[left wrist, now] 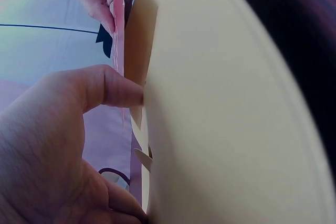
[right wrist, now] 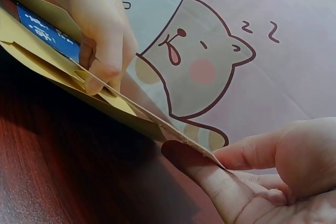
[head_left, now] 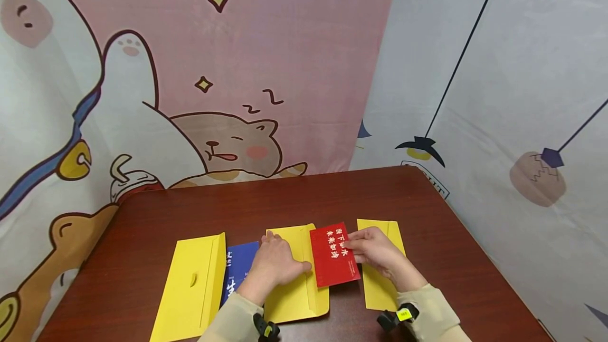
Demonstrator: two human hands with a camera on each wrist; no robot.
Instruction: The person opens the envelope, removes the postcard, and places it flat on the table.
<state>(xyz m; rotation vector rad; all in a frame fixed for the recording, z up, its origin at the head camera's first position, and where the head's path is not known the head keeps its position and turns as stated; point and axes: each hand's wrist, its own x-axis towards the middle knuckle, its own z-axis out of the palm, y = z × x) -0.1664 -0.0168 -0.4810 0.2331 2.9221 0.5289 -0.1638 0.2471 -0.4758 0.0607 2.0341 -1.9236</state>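
Between its thumb and fingers, my right hand pinches the right edge of a red card with white Chinese characters. The card is raised at a tilt, its left side overlapping the flap side of the middle yellow envelope. My left hand rests on that envelope, thumb spread toward the flap and fingers toward the far edge. In the left wrist view the thumb presses by the envelope's opening, beside a small raised paper tab. Whether the card's edge is inside the opening, I cannot tell.
Another yellow envelope lies at the left, with a blue card between it and the middle one. A third yellow envelope lies under my right hand. The brown table ends at cartoon-printed curtains behind and on the right.
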